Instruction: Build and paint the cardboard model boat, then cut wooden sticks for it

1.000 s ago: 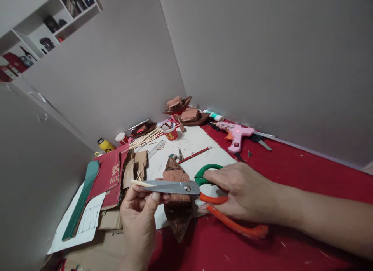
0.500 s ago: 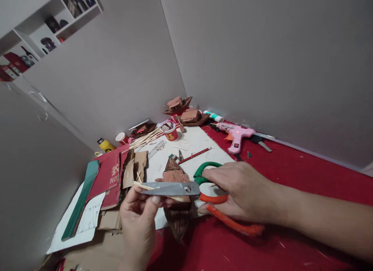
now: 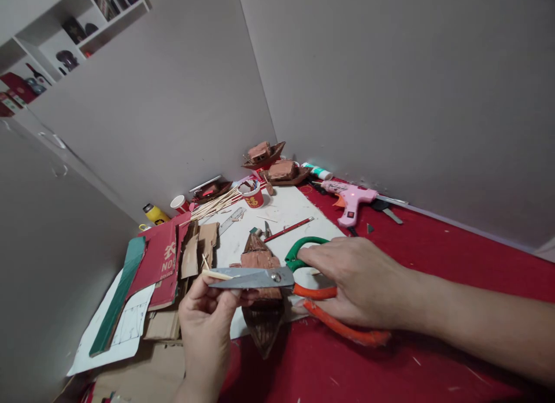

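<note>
My right hand (image 3: 355,281) grips a pair of scissors (image 3: 260,277) by its green and orange handles, the blades pointing left. Between the blades lies a thin pale wooden stick (image 3: 214,274). My left hand (image 3: 210,319) pinches that stick between thumb and fingers, close to the blade tips. Behind and beneath the scissors sits a brown model boat (image 3: 262,328) with a reddish-brown roof, partly hidden by the blades and my left fingers.
Cardboard pieces (image 3: 162,328) and a green strip (image 3: 117,299) lie at left. Beyond the boat are a red pencil (image 3: 289,229), a paper cup (image 3: 252,196), loose sticks (image 3: 217,203) and more model boats (image 3: 284,172). A pink glue gun (image 3: 351,200) rests at right.
The scissor blades have closed slightly around the stick. Both hands stay in nearly the same place, and the whole view has shifted a little.
</note>
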Demonstrator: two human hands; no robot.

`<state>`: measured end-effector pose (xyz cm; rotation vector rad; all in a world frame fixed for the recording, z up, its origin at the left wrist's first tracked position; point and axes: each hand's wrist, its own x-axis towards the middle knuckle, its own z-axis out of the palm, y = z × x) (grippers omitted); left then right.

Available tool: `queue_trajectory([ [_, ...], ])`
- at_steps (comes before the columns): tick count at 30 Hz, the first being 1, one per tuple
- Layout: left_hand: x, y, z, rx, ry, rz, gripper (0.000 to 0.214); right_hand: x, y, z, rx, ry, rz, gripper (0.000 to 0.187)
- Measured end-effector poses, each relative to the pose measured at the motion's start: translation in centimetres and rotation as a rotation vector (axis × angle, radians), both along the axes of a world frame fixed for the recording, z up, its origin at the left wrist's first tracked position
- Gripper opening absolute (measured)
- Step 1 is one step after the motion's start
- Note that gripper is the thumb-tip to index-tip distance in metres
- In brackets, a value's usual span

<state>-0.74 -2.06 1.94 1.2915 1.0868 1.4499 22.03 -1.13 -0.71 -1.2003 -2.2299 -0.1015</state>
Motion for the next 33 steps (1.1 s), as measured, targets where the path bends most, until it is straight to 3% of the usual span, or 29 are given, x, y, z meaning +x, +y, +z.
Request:
queue_trajectory([
  [10,-0.2,-0.7,0.1,0.012,0.010,-0.020,0.012,0.1,0.3,-0.5,0.098,0.065,0.042,0.039],
  [21,-1.0,-0.1,-0.2,0.006,-0.097,-0.080,0.004,0.1,0.3,0.3,-0.023,0.030,0.012,0.047],
  [33,-0.5,-0.5,-0.2,0.038,-0.073,-0.006,0.011,-0.1,0.2,-0.2,0.047,0.034,0.017,0.042],
])
